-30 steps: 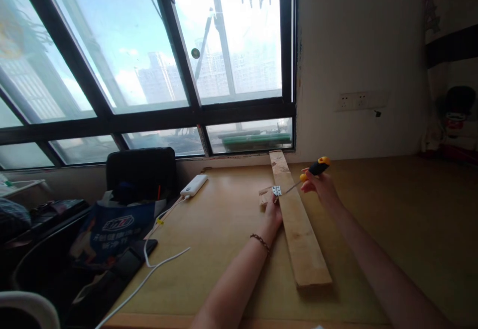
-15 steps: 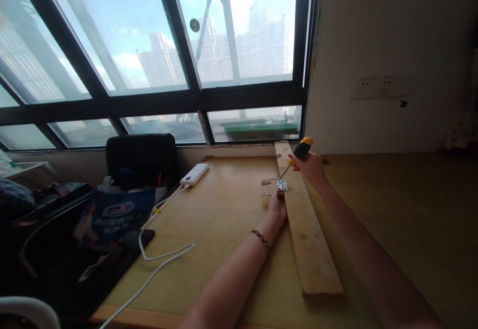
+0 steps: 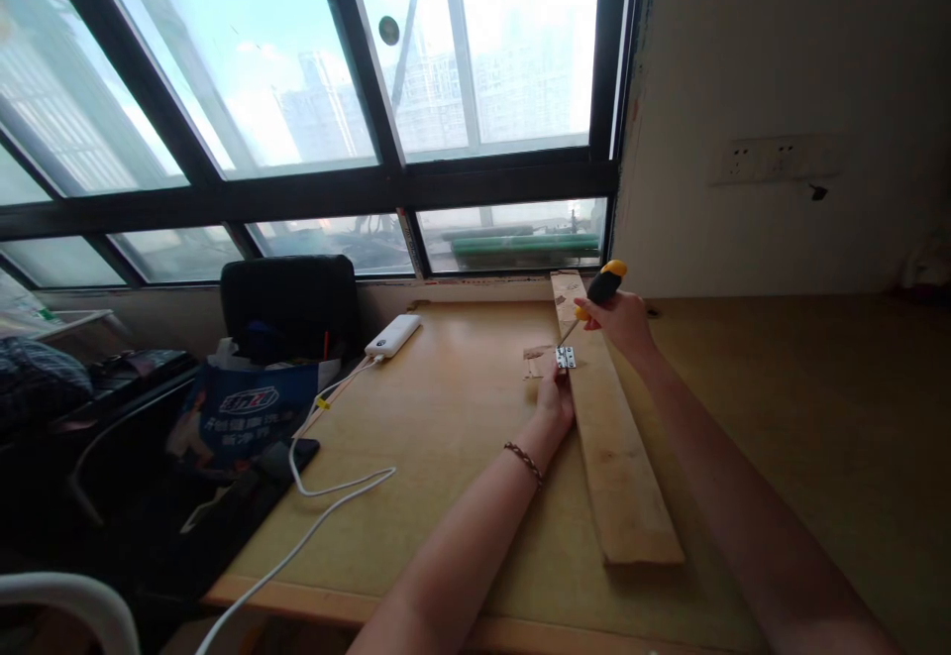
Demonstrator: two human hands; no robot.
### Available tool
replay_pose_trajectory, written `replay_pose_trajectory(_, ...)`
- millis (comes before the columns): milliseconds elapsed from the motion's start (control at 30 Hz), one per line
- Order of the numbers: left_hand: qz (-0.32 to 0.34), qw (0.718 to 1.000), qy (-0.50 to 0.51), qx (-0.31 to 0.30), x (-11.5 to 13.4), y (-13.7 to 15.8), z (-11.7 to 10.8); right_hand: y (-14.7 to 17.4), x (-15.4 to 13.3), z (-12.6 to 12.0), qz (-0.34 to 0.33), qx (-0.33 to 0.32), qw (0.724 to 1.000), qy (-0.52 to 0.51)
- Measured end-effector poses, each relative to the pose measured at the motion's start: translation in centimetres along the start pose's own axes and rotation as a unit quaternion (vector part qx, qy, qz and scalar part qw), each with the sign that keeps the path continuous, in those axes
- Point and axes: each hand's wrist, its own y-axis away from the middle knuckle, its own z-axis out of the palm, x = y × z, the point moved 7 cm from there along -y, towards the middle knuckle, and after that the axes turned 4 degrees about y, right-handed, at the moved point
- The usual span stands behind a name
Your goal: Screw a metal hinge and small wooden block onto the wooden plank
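Observation:
My right hand (image 3: 624, 323) grips a screwdriver (image 3: 605, 281) with a black and yellow handle, held at a slant. Its shaft runs down to the left, and the tip meets the left leaf of a small silver hinge (image 3: 566, 357). The hinge lies across a long wooden board (image 3: 620, 467) and a short wooden piece (image 3: 536, 362) at the board's left side. From below, my left hand (image 3: 554, 402) is closed around the short piece beside the hinge; its fingers are mostly hidden. Any screw under the tip is too small to make out.
A white power bank (image 3: 393, 336) with a white cable (image 3: 334, 496) lies on the wooden table (image 3: 453, 417) to the left. Beyond the table's left edge are a black chair (image 3: 289, 303) and a blue bag (image 3: 245, 412). Window and wall bound the far side.
The view has shifted slightly, so everything sits a little differently in the picture. Both hands keep their holds, and the screwdriver tip stays at the hinge.

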Motion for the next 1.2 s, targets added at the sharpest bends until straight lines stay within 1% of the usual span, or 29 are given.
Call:
replay_pose_trajectory(100, 0.006, 1.0, 0.006, 0.002, 0.1, -0.1, -0.1, -0.1, 0.4, 0.4, 0.016, -0.03, 0.999, -0.026)
replay_pose_trajectory(167, 0.013, 1.0, 0.007, 0.004, 0.1, -0.1, -0.1, -0.2, 0.4, 0.6, 0.011, -0.04, 0.999, -0.023)
replay_pose_trajectory(300, 0.025, 1.0, 0.009, 0.006, 0.2, -0.1, -0.2, -0.1, 0.0, 0.4, -0.007, -0.03, 1.0, 0.005)
replay_pose_trajectory(433, 0.021, 1.0, 0.001, 0.009, 0.2, 0.0, -0.2, 0.2, -0.9, -0.1, -0.005, -0.022, 1.0, 0.018)
replay_pose_trajectory(600, 0.021, 1.0, 0.014, 0.012, 0.3, 0.1, -0.2, 0.5, -2.2, -1.1, -0.004, -0.001, 0.996, 0.084)
replay_pose_trajectory(733, 0.017, 1.0, 0.014, 0.004, 0.2, 0.1, -0.1, 0.8, -2.8, -0.9, -0.005, -0.024, 0.995, 0.094)
replay_pose_trajectory(833, 0.016, 1.0, 0.008, -0.004, 0.2, -0.1, -0.2, 1.0, -3.0, -0.3, -0.021, -0.047, 0.993, 0.105)
replay_pose_trajectory(933, 0.025, 1.0, 0.01, -0.001, 0.2, -0.3, -0.4, 1.0, -2.8, 0.3, -0.02, -0.069, 0.991, 0.113)
replay_pose_trajectory(1100, 0.04, 0.999, 0.017, 0.01, 0.4, -0.5, -0.8, 1.0, -3.1, 0.1, -0.025, -0.063, 0.989, 0.133)
replay_pose_trajectory(1200, 0.045, 0.999, 0.022, 0.013, 0.5, -0.5, -0.7, 1.1, -3.2, 0.1, -0.016, -0.074, 0.99, 0.12)
